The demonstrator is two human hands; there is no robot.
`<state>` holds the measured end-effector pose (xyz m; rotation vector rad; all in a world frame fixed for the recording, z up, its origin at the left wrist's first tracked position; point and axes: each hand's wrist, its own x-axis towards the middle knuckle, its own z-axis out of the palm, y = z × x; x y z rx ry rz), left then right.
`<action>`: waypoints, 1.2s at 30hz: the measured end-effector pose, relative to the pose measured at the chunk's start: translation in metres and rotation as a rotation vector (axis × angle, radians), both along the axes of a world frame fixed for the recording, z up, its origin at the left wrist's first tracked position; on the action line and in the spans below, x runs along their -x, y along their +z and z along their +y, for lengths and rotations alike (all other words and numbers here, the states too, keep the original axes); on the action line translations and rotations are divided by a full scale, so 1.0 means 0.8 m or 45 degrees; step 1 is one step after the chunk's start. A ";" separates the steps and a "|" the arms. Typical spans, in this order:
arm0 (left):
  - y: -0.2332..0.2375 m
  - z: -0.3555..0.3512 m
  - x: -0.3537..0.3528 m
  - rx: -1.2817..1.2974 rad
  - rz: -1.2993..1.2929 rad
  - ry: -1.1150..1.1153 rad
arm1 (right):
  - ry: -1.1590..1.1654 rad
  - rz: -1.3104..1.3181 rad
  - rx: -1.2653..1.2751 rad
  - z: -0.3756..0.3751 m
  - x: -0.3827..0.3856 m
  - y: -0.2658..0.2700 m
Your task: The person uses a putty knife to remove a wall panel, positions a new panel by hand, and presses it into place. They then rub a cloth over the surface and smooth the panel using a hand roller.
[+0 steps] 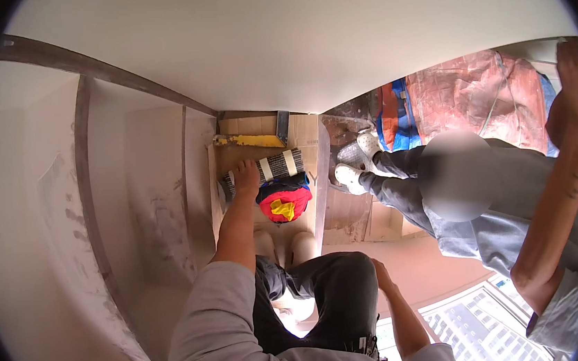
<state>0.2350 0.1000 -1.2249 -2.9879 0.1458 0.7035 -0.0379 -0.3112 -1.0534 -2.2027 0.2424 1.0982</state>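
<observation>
While L hand (pixel 245 174) grips it, roll (pixel 275 168) grey-striped, w/ tan tape bands (pixel 291 161).

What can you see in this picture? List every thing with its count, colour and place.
roll: one, grey-striped with pale bands, on the cardboard
cardboard: several sheets, brown, on the floor
yellow tool: one, yellow, just beyond the roll
cloth bundle: one, red, blue and yellow, beside the roll
tarpaulin: one, orange and blue, upper right
co-worker: one, grey clothes, right side
shoes: two, white, on the co-worker
window: one, bottom right
left hand: on the roll's end
right hand: on the black-trousered knee
</observation>
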 end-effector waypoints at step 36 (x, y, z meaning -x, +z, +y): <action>1.367 -0.109 -0.092 0.552 -2.543 -0.549 | -0.493 -3.232 0.010 0.150 -0.381 1.214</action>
